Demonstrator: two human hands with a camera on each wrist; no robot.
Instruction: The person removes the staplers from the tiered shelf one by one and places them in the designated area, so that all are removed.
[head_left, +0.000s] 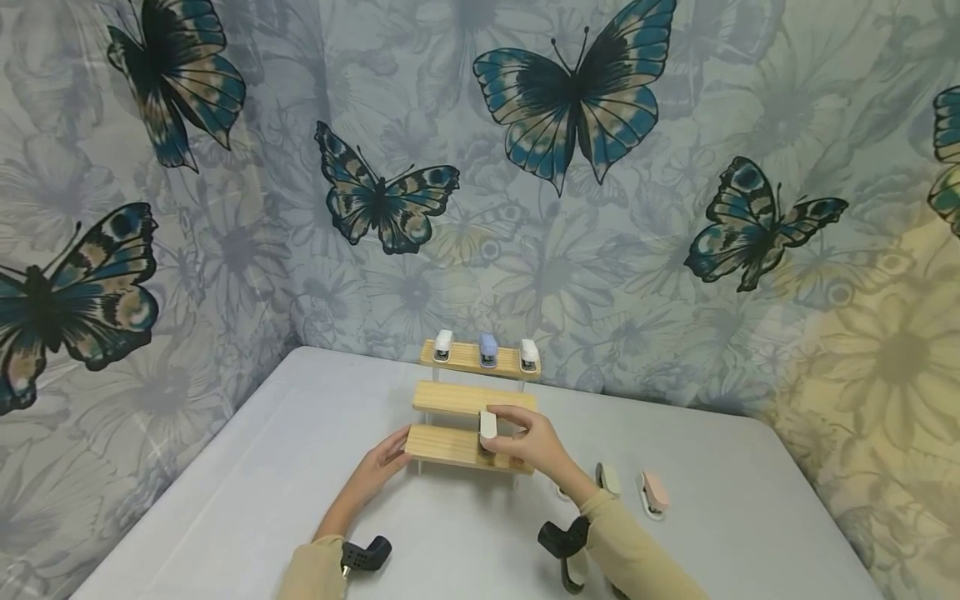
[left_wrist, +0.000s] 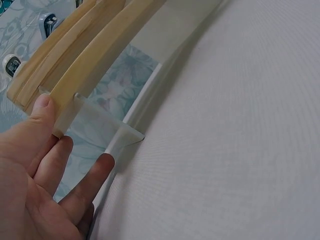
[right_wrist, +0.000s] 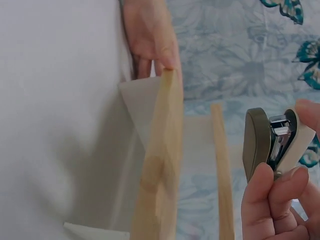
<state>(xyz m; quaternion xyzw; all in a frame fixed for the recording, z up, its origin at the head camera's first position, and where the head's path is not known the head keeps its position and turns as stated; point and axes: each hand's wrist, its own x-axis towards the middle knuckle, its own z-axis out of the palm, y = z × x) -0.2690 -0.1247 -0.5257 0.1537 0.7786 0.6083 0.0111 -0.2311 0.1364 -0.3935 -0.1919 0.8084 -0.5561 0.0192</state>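
A small stapler (head_left: 488, 425) with an off-white top and an olive base is pinched between the thumb and fingers of my right hand (head_left: 536, 443). It is held over the lowest board of a three-tier wooden stand (head_left: 446, 444); whether it touches the board I cannot tell. In the right wrist view, the stapler (right_wrist: 256, 142) shows its metal inner part between base and top. My left hand (head_left: 378, 462) grips the left end of the lowest board, with the thumb (left_wrist: 42, 107) on the upper side and a finger below.
Along the top tier stand a white stapler (head_left: 443, 343), a blue stapler (head_left: 488, 348) and another white stapler (head_left: 528, 353). On the white table (head_left: 247, 500), right of the stand, lie a pale green stapler (head_left: 609, 479) and a pink stapler (head_left: 655, 492). More staplers are partly hidden by my right arm.
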